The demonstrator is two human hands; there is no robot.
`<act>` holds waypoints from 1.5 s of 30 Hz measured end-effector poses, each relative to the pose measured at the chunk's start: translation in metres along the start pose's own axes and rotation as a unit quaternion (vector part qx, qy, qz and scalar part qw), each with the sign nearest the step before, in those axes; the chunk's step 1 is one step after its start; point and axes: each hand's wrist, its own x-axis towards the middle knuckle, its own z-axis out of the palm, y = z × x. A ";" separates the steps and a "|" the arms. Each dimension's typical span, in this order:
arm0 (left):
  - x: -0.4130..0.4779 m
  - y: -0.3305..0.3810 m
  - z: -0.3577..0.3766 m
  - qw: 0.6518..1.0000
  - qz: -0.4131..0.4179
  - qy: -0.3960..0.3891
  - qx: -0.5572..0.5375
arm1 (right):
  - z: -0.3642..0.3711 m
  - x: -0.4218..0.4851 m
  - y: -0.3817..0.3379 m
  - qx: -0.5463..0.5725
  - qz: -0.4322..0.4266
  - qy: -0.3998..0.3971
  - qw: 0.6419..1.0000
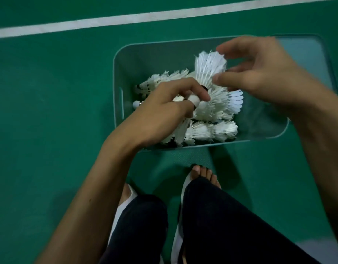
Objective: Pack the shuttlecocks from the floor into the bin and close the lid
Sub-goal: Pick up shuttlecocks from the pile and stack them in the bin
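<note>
Head view: we record the left grip point(167, 111) closed in a pinch on the white cork of the held shuttlecock point(212, 106), whose feathers fan out to the right of that grip. The right grip point(259, 77) hangs spread, fingers loosely bent, with thumb and forefinger either side of the feather skirt of the raised shuttlecock point(210, 67). Blur prevents us from telling whether it touches. Both grips are over the bin point(145, 60), a translucent, open-topped box standing on the green floor point(50, 111). The shuttlecock pile point(212, 130) lies inside the bin, beneath the left grip and just to its left. A white line point(126, 18) crosses the floor beyond both grips. Sandalled feet point(202, 174) stand on the near side of them.
</note>
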 end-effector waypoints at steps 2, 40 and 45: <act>0.002 -0.002 0.001 0.999 -0.016 -0.044 0.011 | 0.001 0.001 0.004 0.016 0.010 -0.021 1.000; 0.004 -0.023 -0.013 0.951 -0.100 0.246 -0.156 | 0.014 -0.007 0.020 0.023 0.117 -0.122 0.985; 0.004 -0.020 -0.005 0.959 -0.090 0.179 -0.200 | 0.002 -0.011 0.007 0.176 0.082 -0.137 0.971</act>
